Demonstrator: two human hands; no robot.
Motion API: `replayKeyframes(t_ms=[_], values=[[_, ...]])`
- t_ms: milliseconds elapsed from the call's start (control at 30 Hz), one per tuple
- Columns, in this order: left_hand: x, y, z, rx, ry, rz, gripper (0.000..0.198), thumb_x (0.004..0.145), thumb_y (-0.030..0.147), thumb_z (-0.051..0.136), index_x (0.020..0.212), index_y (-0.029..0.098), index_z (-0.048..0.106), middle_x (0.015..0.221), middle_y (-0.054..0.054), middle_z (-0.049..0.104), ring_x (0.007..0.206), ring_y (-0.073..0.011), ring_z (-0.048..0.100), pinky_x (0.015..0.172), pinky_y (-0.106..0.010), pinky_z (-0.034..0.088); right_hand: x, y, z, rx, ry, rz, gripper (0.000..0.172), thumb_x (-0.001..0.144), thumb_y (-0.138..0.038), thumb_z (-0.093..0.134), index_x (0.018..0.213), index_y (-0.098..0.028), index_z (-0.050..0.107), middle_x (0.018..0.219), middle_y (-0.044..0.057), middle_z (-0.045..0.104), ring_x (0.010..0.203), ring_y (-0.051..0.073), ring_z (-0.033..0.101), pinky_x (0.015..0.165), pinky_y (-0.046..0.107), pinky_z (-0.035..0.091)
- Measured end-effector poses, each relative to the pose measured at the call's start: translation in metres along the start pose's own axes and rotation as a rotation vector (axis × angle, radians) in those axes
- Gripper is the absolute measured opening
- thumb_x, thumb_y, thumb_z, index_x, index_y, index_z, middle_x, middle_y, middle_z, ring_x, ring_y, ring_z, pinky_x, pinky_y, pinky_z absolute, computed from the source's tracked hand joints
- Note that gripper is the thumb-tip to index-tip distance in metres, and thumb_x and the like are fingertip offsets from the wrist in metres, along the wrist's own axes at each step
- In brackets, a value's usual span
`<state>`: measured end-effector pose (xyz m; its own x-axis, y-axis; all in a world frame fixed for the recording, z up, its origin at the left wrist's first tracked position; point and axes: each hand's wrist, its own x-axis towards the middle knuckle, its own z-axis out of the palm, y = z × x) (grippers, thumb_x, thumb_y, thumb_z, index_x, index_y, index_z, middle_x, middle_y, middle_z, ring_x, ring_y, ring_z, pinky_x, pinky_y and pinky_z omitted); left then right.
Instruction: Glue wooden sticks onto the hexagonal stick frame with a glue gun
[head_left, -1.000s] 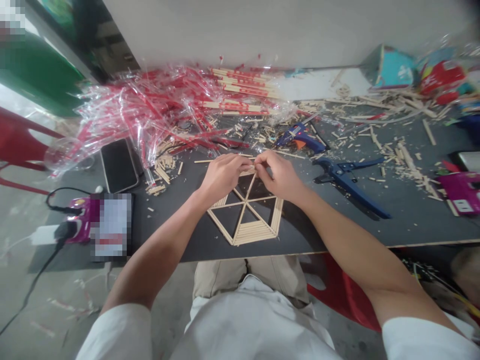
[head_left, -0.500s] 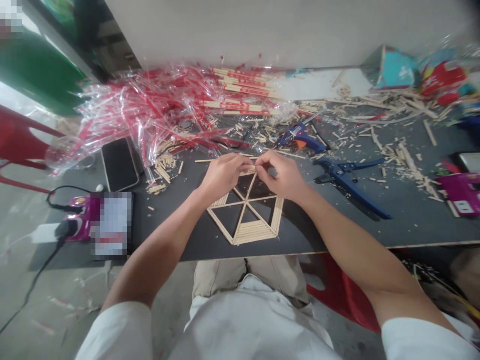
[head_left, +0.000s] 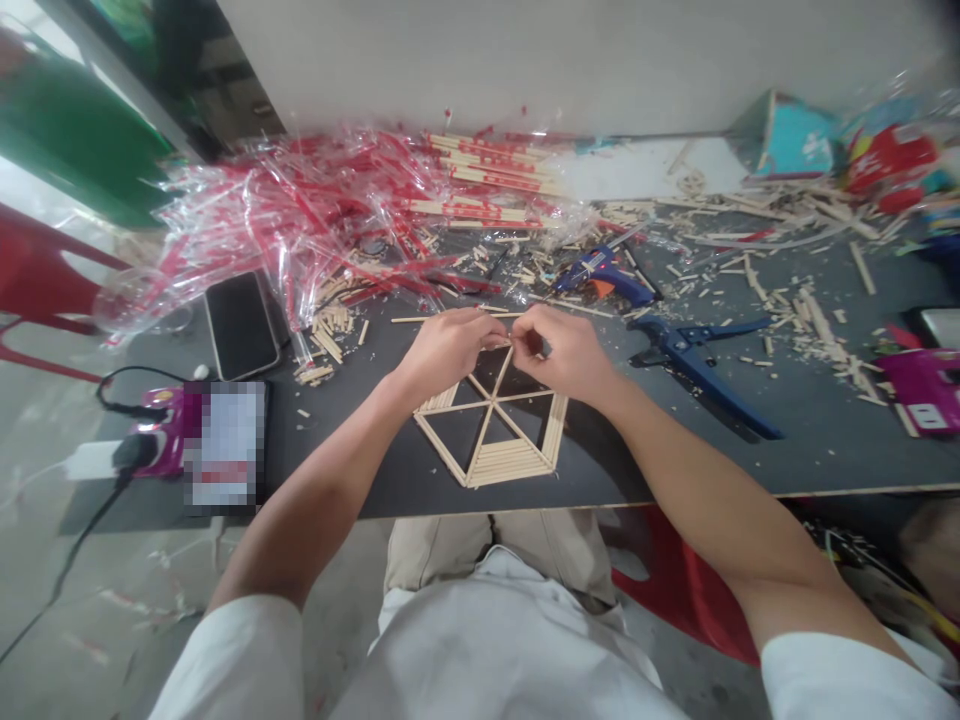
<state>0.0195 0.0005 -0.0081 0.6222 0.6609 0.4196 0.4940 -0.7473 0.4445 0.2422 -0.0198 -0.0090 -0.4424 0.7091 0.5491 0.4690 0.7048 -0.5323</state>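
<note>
A flat hexagon of thin wooden sticks (head_left: 495, 440) lies on the dark tabletop (head_left: 360, 470) in front of me, with spokes meeting at its middle. My left hand (head_left: 444, 352) and my right hand (head_left: 566, 352) meet over its far edge. Both pinch with closed fingers at the sticks along that top side, and the fingertips nearly touch each other. A single long stick (head_left: 420, 319) lies just beyond my left hand.
A blue glue gun (head_left: 600, 275) and blue cutters (head_left: 697, 360) lie to the right. A black phone (head_left: 240, 325) and a purple device (head_left: 154, 440) with cables sit at left. Red-and-clear wrappers (head_left: 300, 220) and stick offcuts (head_left: 810, 320) cover the far side.
Both hands stay at the hexagon's far edge; the fingers have shifted slightly and the view has drifted a little.
</note>
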Motion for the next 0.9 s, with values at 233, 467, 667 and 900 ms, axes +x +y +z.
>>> replayKeyframes(t_ms=[233, 467, 667, 900], values=[[-0.001, 0.000, 0.000, -0.008, 0.018, 0.043, 0.024, 0.105, 0.013, 0.053, 0.102, 0.017, 0.076, 0.091, -0.007, 0.078, 0.086, -0.0176, 0.072, 0.078, -0.029, 0.054, -0.001, 0.003, -0.005, -0.007, 0.026, 0.067, 0.015, 0.087, -0.013, 0.057, 0.088, -0.027, 0.052, 0.079, -0.001, 0.060, 0.067, 0.016, 0.057, 0.065, 0.032, 0.047], [0.000, 0.000, -0.003, -0.055, 0.025, -0.007, 0.024, 0.106, 0.016, 0.052, 0.102, 0.017, 0.075, 0.093, -0.008, 0.077, 0.091, -0.0181, 0.072, 0.080, -0.028, 0.054, -0.001, 0.001, -0.012, 0.157, -0.018, 0.107, 0.011, 0.101, -0.030, 0.062, 0.096, -0.024, 0.070, 0.081, 0.000, 0.073, 0.067, 0.015, 0.066, 0.065, 0.030, 0.053], [0.000, -0.003, -0.001, -0.150, 0.021, -0.047, 0.024, 0.105, 0.012, 0.052, 0.106, 0.016, 0.075, 0.099, -0.008, 0.078, 0.092, -0.0158, 0.073, 0.085, -0.026, 0.056, 0.000, -0.001, -0.011, 0.143, 0.050, 0.090, 0.012, 0.098, -0.027, 0.067, 0.090, -0.024, 0.076, 0.080, -0.001, 0.078, 0.064, 0.014, 0.067, 0.065, 0.029, 0.055], [-0.001, -0.001, 0.001, -0.146, -0.010, -0.048, 0.022, 0.104, 0.011, 0.052, 0.105, 0.015, 0.073, 0.098, -0.007, 0.078, 0.089, -0.0154, 0.072, 0.082, -0.026, 0.055, 0.000, -0.003, -0.009, 0.112, 0.052, 0.106, 0.010, 0.092, -0.024, 0.067, 0.085, -0.023, 0.073, 0.075, -0.001, 0.075, 0.062, 0.014, 0.066, 0.064, 0.028, 0.055]])
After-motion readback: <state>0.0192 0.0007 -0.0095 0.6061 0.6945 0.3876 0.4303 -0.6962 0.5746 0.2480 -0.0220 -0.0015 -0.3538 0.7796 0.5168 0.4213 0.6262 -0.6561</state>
